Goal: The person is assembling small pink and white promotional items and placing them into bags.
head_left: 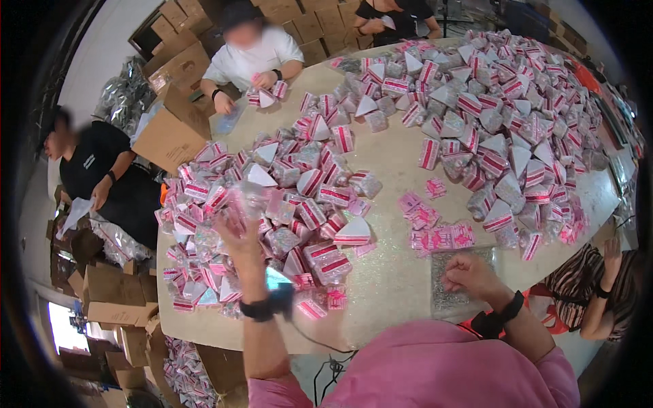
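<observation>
left hand [239,236]: holding blurred clear packet [250,197] | direction, long axis: can't tell | right hand [474,276]: narrow, curled over tray [439,262]

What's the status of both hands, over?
Left hand above wrapped pink-and-white packets, grip blurred. Right hand curled over clear container, small silvery pieces inside. Pink cards just beyond.

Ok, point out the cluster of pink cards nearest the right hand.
The wide cluster just beyond the right hand; the other pink cards lie farther off, such as the small cluster farthest up the table.
</observation>
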A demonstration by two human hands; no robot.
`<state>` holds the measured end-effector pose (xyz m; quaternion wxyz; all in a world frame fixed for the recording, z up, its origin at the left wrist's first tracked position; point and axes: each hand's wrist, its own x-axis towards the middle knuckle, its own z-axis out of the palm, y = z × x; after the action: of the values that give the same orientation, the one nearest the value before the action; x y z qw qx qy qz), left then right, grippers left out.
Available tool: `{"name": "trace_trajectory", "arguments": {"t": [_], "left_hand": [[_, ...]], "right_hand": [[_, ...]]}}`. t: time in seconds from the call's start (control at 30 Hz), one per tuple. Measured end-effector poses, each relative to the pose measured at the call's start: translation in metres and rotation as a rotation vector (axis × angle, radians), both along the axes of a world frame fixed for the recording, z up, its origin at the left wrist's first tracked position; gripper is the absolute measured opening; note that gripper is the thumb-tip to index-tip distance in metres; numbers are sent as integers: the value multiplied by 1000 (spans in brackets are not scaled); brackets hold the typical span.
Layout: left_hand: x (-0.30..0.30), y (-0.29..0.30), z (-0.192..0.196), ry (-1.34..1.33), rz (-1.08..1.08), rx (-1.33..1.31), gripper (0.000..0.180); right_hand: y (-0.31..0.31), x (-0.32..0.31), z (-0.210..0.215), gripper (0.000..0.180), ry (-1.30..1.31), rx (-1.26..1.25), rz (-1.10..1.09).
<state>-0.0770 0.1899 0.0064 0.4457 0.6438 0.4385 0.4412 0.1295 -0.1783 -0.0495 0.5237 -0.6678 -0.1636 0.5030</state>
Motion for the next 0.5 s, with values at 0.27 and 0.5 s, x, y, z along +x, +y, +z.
{"name": "trace_trajectory", "arguments": {"t": [0.27,0.5], "left_hand": [[-21,-50,-99,584,-438,671,70],[-14,-113,-134,1122,-765,786,52]], "right_hand": [[-44,10,-30,13,-105,-74,-127],[-71,-2,-57,13,-635,-218,114]]}}
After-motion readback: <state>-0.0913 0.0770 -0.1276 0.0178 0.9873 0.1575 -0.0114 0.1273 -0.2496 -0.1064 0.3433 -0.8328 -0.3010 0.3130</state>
